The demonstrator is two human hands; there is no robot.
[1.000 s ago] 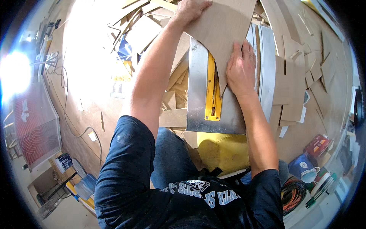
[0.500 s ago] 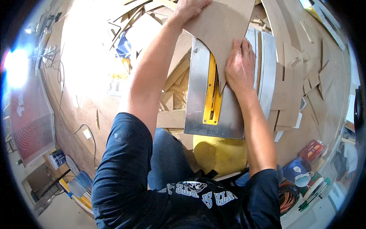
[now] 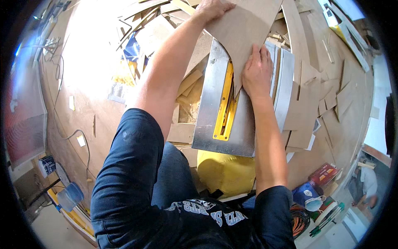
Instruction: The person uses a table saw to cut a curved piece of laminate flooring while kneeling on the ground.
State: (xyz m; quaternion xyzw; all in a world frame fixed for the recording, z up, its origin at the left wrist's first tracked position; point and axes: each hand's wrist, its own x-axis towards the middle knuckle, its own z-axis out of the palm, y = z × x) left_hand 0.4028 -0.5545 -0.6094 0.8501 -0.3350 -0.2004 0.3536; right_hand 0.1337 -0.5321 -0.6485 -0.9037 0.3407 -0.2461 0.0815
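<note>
Broad wooden surface [image 3: 78,112] all round, offcuts [image 3: 155,33] heaped past the saw's metal tabletop [image 3: 208,108]. Tan board [image 3: 244,25], one side curved, lies on the tabletop, overhanging its far edge, near end tapering to a point by the slotted yellow insert [image 3: 224,99]. Yellow rounded body [image 3: 226,170] under the near edge, probably the saw's. Left hand [image 3: 213,9] grips the board's left side beyond the far edge, likely steadying the overhang; right hand [image 3: 258,72] flat, fingers together, at its right side, probably pressing it down and guiding it. Board's far end and a bit of the left hand cut off by the frame; right hand's underside hidden, so can't tell finger contact; blade not clear in the slot.
</note>
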